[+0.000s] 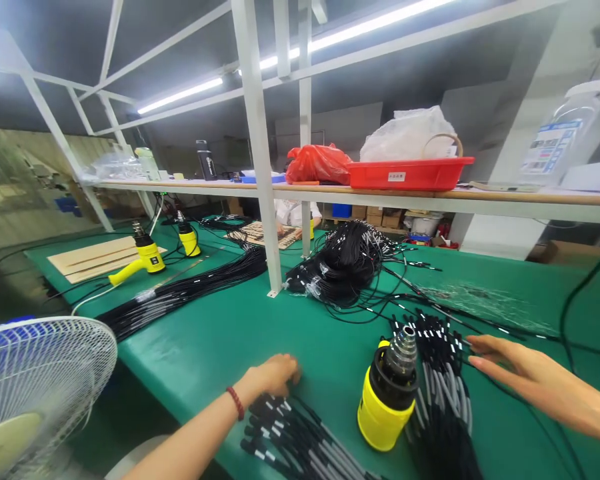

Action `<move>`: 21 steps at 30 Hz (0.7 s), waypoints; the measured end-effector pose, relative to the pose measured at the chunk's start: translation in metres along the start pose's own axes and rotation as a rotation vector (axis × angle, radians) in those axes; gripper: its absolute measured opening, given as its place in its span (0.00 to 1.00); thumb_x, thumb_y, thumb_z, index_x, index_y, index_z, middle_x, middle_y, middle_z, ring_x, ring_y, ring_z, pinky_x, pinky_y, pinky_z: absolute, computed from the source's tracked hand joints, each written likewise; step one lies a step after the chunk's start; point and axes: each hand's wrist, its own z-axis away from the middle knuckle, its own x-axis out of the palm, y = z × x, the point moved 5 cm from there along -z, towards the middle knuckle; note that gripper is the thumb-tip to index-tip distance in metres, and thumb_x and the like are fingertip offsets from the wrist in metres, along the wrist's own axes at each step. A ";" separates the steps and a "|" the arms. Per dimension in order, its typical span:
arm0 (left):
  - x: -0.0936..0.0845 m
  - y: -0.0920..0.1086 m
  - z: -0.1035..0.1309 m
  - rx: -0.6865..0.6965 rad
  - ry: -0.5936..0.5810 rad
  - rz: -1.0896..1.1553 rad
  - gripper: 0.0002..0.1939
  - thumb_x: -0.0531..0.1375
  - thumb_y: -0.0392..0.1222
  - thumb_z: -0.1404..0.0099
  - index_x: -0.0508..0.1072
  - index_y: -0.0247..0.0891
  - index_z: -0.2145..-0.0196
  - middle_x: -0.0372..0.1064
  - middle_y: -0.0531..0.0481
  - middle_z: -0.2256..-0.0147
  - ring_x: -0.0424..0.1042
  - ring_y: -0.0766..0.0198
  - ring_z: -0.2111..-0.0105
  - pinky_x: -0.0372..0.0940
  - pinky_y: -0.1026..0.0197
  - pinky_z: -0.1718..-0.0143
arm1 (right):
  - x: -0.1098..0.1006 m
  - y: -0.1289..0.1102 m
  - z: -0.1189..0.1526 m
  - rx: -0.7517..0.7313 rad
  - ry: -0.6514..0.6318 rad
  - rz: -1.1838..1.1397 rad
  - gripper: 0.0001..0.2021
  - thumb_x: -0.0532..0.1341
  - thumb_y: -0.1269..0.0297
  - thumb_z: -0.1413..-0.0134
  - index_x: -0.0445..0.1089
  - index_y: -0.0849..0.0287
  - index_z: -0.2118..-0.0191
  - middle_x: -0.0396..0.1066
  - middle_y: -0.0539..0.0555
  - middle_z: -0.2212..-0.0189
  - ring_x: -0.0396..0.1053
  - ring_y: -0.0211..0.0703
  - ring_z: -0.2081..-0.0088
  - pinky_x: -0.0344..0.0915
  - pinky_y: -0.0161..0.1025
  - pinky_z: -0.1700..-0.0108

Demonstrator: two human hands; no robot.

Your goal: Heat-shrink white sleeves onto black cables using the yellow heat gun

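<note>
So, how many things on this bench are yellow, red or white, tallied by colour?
Yellow: 3, the near heat gun, far left heat gun, second far heat gun
Red: 3, the tray, bag, bead bracelet on the left hand
White: 2, the fan guard, plastic bag
Total: 8

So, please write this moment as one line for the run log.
left hand: on cable bundle | right hand: open, fingertips at second cable bundle | heat gun: upright between hands, untouched | green table
</note>
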 end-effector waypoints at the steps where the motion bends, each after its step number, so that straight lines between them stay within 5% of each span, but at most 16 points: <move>1: 0.006 -0.001 0.000 -0.006 -0.015 -0.013 0.09 0.65 0.39 0.36 0.74 0.34 0.58 0.73 0.46 0.56 0.72 0.56 0.55 0.68 0.48 0.52 | 0.001 -0.002 0.000 -0.008 -0.028 -0.003 0.24 0.56 0.45 0.51 0.78 0.56 0.59 0.80 0.58 0.58 0.78 0.61 0.58 0.79 0.47 0.59; 7: -0.003 -0.001 0.012 0.016 0.025 -0.061 0.01 0.63 0.33 0.36 0.75 0.35 0.66 0.74 0.47 0.64 0.74 0.56 0.59 0.67 0.53 0.56 | -0.003 -0.016 0.000 0.016 -0.107 -0.020 0.27 0.55 0.42 0.46 0.76 0.59 0.54 0.78 0.60 0.53 0.75 0.61 0.51 0.75 0.51 0.51; 13: -0.077 0.012 0.055 0.133 0.231 -0.050 0.06 0.57 0.37 0.30 0.73 0.37 0.66 0.72 0.48 0.63 0.71 0.58 0.60 0.62 0.61 0.59 | -0.036 -0.044 0.006 -0.004 -0.015 -0.062 0.25 0.55 0.44 0.43 0.74 0.57 0.51 0.77 0.59 0.51 0.74 0.58 0.50 0.72 0.51 0.49; 18: -0.156 0.084 0.114 0.380 0.471 -0.026 0.11 0.54 0.41 0.26 0.68 0.39 0.68 0.66 0.54 0.68 0.65 0.64 0.67 0.57 0.64 0.65 | -0.057 -0.105 0.027 -0.118 0.085 -0.187 0.17 0.57 0.46 0.39 0.74 0.49 0.55 0.78 0.52 0.55 0.75 0.51 0.53 0.74 0.43 0.52; 21: -0.185 0.141 0.138 0.511 0.605 -0.122 0.10 0.55 0.38 0.27 0.68 0.37 0.68 0.64 0.55 0.71 0.63 0.65 0.69 0.56 0.64 0.66 | -0.051 -0.147 0.045 -0.231 0.079 -0.219 0.16 0.59 0.49 0.38 0.71 0.45 0.48 0.75 0.49 0.50 0.72 0.49 0.49 0.72 0.41 0.48</move>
